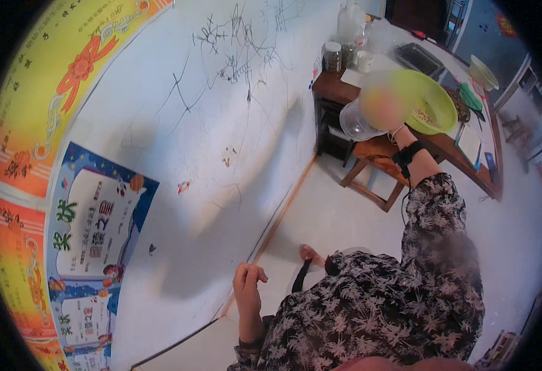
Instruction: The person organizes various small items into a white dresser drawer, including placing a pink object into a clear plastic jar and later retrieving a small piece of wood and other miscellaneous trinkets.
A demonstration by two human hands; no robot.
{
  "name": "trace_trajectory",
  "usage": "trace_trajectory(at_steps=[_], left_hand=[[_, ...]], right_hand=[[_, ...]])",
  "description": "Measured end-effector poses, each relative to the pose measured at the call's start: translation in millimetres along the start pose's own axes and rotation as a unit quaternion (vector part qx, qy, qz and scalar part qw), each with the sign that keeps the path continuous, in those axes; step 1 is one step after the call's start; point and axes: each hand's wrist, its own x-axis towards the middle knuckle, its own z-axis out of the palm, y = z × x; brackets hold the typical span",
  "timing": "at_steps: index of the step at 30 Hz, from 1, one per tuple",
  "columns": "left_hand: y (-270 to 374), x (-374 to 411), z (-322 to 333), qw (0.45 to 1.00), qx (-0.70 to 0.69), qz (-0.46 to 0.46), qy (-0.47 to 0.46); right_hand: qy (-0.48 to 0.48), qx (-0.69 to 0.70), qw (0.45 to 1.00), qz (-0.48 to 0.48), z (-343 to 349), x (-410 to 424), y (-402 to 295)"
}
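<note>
My right hand (384,107) reaches out over the near edge of the table, its fingers blurred. It is at a clear plastic container (360,124), which is tilted and seems held by this hand. Right behind it is a large lime-green plastic basin (440,99) with small reddish-and-pale pieces (424,116) in its bottom. A black strap device (407,155) with a cable is around my right wrist. Low by my body, near the wall, my left hand (247,280) hangs with its fingers loosely curled and nothing visible in them.
A wooden stool (377,160) stands under the table edge. On the wooden table (472,169) are a lidded jar (332,56), a white cup (364,61), a black tray (419,59), a notebook (469,143) and a phone (491,166). The scribbled white wall (197,153) rises at left.
</note>
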Motion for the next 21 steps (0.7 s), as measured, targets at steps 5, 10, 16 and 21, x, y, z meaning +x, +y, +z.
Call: trace_trajectory(at_steps=[5,10,16,21], left_hand=[[9.8,13.4,17.9,0.999,0.032,-0.018,0.028],[22.2,13.4,44.9,0.989,0.096,-0.035,0.11],[25.6,7.4,92.4,0.97,0.042,-0.051,0.233],[23.0,7.6,150.0,0.964,0.009,-0.072,0.257]], right_hand=[[-0.009,-0.029,0.999,0.033,-31.7,36.9,-31.4],[-0.026,-0.054,0.997,0.039,-27.2,109.2,-40.8],[-0.046,-0.108,0.991,-0.061,8.0,218.2,-26.3],[-0.064,-0.171,0.973,-0.143,39.8,255.0,-2.2]])
